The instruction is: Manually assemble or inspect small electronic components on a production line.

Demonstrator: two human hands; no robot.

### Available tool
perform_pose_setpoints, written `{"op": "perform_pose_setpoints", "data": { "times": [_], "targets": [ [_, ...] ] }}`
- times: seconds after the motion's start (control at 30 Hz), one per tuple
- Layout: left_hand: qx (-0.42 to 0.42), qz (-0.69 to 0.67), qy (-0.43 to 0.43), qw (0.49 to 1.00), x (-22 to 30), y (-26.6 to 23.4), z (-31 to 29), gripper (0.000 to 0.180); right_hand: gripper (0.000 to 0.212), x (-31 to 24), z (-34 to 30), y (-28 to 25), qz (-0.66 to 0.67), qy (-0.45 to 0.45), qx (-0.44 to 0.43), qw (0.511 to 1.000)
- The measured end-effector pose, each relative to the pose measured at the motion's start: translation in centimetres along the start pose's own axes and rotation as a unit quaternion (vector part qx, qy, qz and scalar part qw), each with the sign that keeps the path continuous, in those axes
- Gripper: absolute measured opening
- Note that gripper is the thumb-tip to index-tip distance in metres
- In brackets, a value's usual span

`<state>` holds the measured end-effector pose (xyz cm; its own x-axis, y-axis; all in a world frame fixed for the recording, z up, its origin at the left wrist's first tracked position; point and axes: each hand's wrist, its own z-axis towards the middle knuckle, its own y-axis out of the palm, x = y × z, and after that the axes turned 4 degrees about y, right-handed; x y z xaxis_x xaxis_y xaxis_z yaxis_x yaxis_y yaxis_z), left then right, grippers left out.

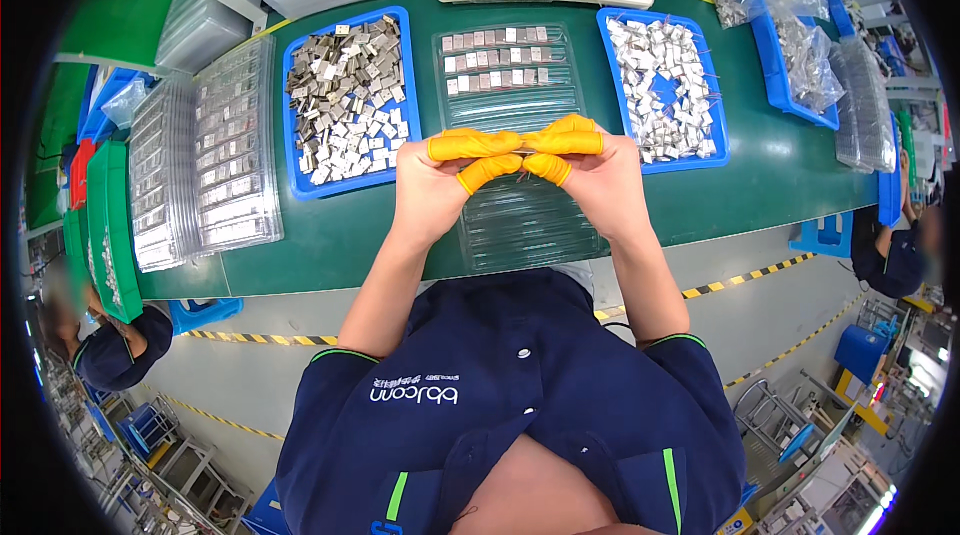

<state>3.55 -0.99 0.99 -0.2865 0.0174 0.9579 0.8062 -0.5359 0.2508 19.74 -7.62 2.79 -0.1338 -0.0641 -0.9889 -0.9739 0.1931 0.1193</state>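
Green table (765, 175), two hands (435, 175) (597, 175), three rows of parts (497, 59)

Yellow finger cots (567, 142): rubbery, matt, lightly wrinkled. Clear ribbed plast. tray (525, 225): v. glossy, w/ glints. Blue rect. plast. bin (345, 186): smooth, semi-gloss. Small grey flat blocks (330, 85): dull, metal-look. Flat green tabletop (330, 245): smooth, low sheen. Navy cloth shirt (600, 405): matt.

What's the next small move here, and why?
Probably lower the small part toward the clear tray: the left hand and right hand pinch it above that tray, whose three far rows hold blocks, while ridges just nearer look bare. Fingers mostly hide the part.
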Motion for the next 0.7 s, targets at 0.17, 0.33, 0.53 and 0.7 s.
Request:
{"op": "perform_pose_setpoints", "data": {
  "times": [0.17, 0.33, 0.53, 0.7],
  "targets": [
    [-0.012, -0.053, -0.073, 0.996, 0.0, 0.5, 0.9, 0.023, 0.019, -0.1, 0.1, -0.5, -0.078, -0.047, 0.023, 0.996],
    [0.027, -0.084, -0.143, 0.986, -0.7, 1.2, 1.3, 0.027, 0.022, 0.4, 0.8, -0.3, -0.452, -0.322, 0.161, 0.816],
    [0.079, -0.16, -0.125, 0.976, -0.2, 1.8, 0.8, 0.028, 0.023, 0.1, 0.8, 0.2, -0.336, -0.303, 0.165, 0.877],
    [0.069, -0.144, -0.124, 0.979, -0.6, 1.0, 0.8, 0.029, 0.023, 2.2, 0.5, -0.4, -0.232, -0.19, 0.167, 0.939]
  ]
}}
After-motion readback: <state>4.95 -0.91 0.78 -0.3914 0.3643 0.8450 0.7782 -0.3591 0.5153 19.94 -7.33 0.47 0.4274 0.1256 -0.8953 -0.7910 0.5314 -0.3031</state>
